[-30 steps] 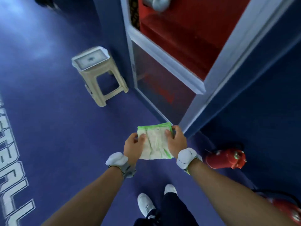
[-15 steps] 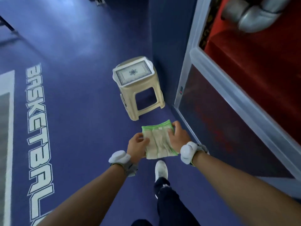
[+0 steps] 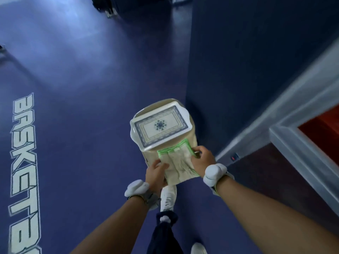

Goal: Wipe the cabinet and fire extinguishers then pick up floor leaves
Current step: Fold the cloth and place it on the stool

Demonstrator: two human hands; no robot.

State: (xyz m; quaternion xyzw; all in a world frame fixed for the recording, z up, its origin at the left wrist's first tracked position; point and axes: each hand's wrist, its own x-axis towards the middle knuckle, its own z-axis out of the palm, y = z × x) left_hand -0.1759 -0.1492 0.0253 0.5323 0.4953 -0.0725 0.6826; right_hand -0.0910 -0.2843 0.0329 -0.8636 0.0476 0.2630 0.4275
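Note:
A folded white cloth with a green hem [image 3: 178, 162] is held in front of me by both hands. My left hand [image 3: 156, 174] grips its lower left edge, and my right hand [image 3: 202, 161] pinches its upper right edge. The cloth hangs just in front of a beige plastic stool [image 3: 192, 140]. At the right edge stands the cabinet with its grey frame [image 3: 300, 143] and red inside [image 3: 322, 129]. No fire extinguishers or leaves are in view.
A white tray with a blue pattern [image 3: 161, 126] lies on the stool. A dark blue wall [image 3: 247, 61] rises behind it. The blue floor [image 3: 82, 125] carries white lettering [image 3: 23, 153] at the left. Dark wheeled equipment [image 3: 113, 6] stands at the far top. My white shoe [image 3: 167, 198] is below the cloth.
My view has swung left and moved toward the stool, which now sits right behind the cloth. The fire extinguishers have left the view. Both hands keep hold of the cloth.

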